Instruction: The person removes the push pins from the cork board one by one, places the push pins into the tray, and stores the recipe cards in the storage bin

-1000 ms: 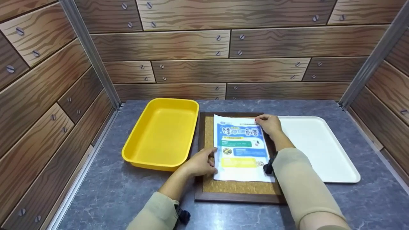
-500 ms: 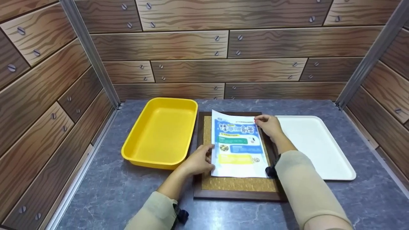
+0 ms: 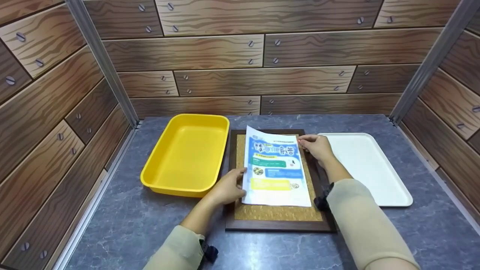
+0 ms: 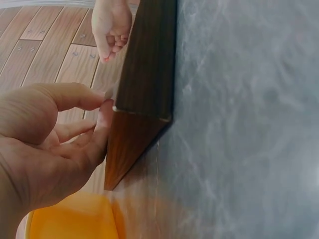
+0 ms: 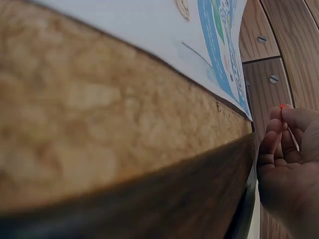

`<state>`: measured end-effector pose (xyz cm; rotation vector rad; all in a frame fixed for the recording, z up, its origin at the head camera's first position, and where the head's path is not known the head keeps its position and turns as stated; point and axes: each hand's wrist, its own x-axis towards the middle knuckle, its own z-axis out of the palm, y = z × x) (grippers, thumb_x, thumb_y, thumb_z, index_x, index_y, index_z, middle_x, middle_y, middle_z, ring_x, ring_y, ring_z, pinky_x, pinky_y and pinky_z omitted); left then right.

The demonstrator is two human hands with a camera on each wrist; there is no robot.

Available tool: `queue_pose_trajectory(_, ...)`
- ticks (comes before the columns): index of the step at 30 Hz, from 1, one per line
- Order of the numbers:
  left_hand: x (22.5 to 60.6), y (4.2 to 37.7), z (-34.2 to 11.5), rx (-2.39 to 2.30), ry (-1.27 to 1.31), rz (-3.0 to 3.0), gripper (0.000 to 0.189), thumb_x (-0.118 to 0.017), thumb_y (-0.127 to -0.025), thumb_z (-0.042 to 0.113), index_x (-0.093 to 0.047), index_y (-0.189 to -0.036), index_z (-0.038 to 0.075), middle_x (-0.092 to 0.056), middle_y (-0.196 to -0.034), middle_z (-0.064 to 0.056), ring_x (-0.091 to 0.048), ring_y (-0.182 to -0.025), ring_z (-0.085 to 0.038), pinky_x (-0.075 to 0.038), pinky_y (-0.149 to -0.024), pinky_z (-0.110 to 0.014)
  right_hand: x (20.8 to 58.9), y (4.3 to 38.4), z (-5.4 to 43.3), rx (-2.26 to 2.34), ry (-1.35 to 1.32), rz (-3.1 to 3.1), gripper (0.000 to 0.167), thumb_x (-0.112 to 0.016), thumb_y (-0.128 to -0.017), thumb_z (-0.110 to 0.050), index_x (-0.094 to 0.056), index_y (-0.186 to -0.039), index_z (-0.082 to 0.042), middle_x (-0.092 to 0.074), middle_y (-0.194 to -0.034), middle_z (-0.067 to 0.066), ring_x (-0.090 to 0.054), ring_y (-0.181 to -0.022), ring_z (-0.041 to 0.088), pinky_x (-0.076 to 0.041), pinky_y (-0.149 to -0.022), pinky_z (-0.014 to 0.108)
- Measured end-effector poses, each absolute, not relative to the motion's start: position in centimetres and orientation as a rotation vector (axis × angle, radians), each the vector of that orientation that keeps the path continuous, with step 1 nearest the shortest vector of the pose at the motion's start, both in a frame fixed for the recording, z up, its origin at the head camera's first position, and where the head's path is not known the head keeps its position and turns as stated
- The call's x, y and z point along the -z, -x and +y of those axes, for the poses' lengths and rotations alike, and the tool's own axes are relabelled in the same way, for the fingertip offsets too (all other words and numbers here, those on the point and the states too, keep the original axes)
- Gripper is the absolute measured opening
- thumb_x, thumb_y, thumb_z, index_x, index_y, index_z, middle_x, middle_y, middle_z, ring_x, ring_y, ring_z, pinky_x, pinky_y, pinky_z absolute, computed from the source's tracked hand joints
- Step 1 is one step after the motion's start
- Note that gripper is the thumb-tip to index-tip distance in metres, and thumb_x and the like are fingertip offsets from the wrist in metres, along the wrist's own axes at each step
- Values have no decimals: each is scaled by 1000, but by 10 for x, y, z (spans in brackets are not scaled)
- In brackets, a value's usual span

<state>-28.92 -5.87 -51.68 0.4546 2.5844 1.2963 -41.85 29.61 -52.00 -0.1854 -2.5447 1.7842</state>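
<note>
A printed paper sheet (image 3: 275, 195) with blue, green and yellow blocks lies over a dark-framed cork board (image 3: 279, 213) in the head view. Its top left corner curls up. My left hand (image 3: 227, 187) pinches the sheet's left edge, low down; in the left wrist view its fingertips (image 4: 103, 102) meet right by the board's frame (image 4: 147, 59). By the sheet's top right corner, my right hand (image 3: 318, 148) pinches a small red push pin (image 5: 282, 106) between thumb and finger. Most of the pin is hidden by the fingers.
A yellow plastic tub (image 3: 183, 189) stands left of the board, close to my left wrist. To the right lies a white tray (image 3: 369, 168), partly behind my right forearm. Wood-patterned walls (image 3: 221, 80) enclose the grey table (image 3: 120, 225) at the back and sides.
The sheet has shifted left and slightly away across the cork board, with my left hand at its edge. Its top left corner has risen. The right hand stays near the top right corner.
</note>
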Motion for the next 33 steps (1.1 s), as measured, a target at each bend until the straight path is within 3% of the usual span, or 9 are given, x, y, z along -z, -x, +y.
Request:
queue_pose_trajectory(4, 519, 288, -61, -1339, -451, 2569, 82, -69, -83, -11, -45, -161, -3, -51, -162, -27, -63, -115, -29, -53, -75, -24, 521, 416, 299, -1819, 164, -2523, 36, -71, -104, -15, -72, -133, 7, -80, -94, -5, -66, -80, 8, -56, -72, 22)
queue_pose_trajectory(9, 518, 285, -62, -1356, -445, 2542, 81, -66, -87, -12, -44, -163, 2, -49, -163, -24, -58, -78, -15, -47, -59, -20, 520, 411, 310, -1857, 154, -2477, 35, -74, -102, -11, -72, -130, 10, -77, -82, -15, -69, -76, 5, -58, -72, 21)
queue_pose_trajectory(12, 516, 285, -63, -1372, -451, 2527, 80, -65, -90, -11, -42, -165, 5, -48, -163, -21, -52, -66, -10, -45, -53, -20, 517, 408, 317, -1902, 150, -2446, 36, -74, -101, -10, -71, -131, 10, -76, -81, -16, -68, -74, 4, -59, -72, 21)
queue_pose_trajectory(19, 508, 283, -69, -1400, -454, 2527, 81, -67, -93, -10, -41, -166, 9, -44, -168, -17, -60, -82, -12, -52, -63, -22, 503, 401, 325, -1909, 120, -2461, 42, -71, -104, -14, -67, -139, 9, -76, -92, -18, -70, -86, 0, -61, -81, 19)
queue_pose_trajectory(22, 506, 283, -73, -1434, -450, 2490, 81, -67, -94, -10, -41, -167, 12, -42, -169, -15, -60, -81, -12, -52, -63, -22, 499, 396, 329, -1912, 79, -2472, 44, -70, -105, -14, -64, -142, 11, -76, -92, -21, -71, -87, -2, -60, -83, 18)
queue_pose_trajectory(26, 500, 281, -80, -1480, -465, 2439, 81, -67, -97, -8, -39, -168, 18, -44, -167, -13, -55, -73, -11, -48, -61, -22, 495, 389, 337, -1930, 16, -2436, 42, -71, -104, -10, -66, -138, 12, -77, -90, -21, -71, -84, -3, -60, -80, 18)
queue_pose_trajectory(33, 487, 281, -98, -1538, -468, 2425, 81, -69, -96, -5, -41, -167, 23, -50, -159, -18, -61, -82, -14, -50, -66, -23, 495, 379, 351, -1969, -37, -2360, 35, -75, -101, -8, -72, -131, 9, -78, -89, -22, -70, -83, -3, -57, -74, 15)
